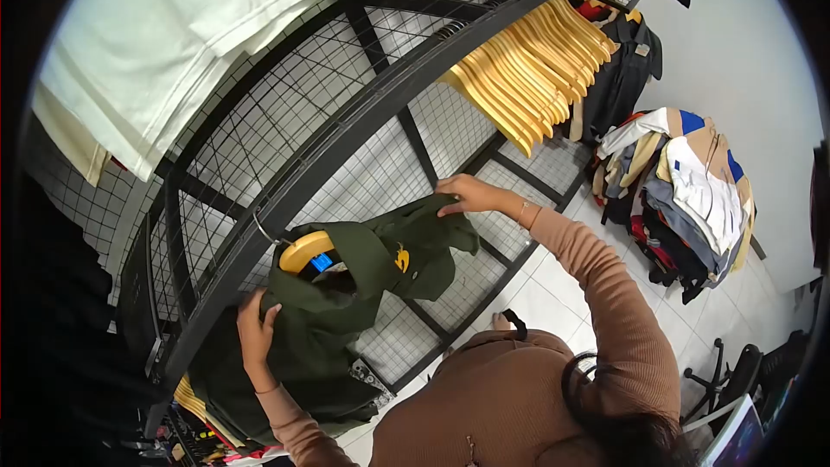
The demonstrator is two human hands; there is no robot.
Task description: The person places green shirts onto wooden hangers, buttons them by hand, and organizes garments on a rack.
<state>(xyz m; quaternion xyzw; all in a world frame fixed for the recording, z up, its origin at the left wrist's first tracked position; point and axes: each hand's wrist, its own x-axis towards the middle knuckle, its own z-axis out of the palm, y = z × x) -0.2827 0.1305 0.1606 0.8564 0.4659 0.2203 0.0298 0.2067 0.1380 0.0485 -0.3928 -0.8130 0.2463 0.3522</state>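
A dark green top [346, 316] hangs from a yellow wooden hanger [304, 251], whose metal hook goes up to the black rack rail. Its thick neck part may be a collar or a hood. A blue label shows inside the neck, and a small yellow emblem sits on the front. My left hand [255, 329] grips one shoulder, thumb on the cloth and fingers partly behind it. Out to the other side, my right hand [467, 194] has its fingers closed on the opposite shoulder or sleeve and holds it spread.
Several bare wooden hangers [527, 69] hang farther along the black rack [294, 169]. Pale garments [190, 35] hang at upper left, dark ones [627, 65] at the far end. A clothes pile [692, 190] stands on the right, near a chair [722, 372].
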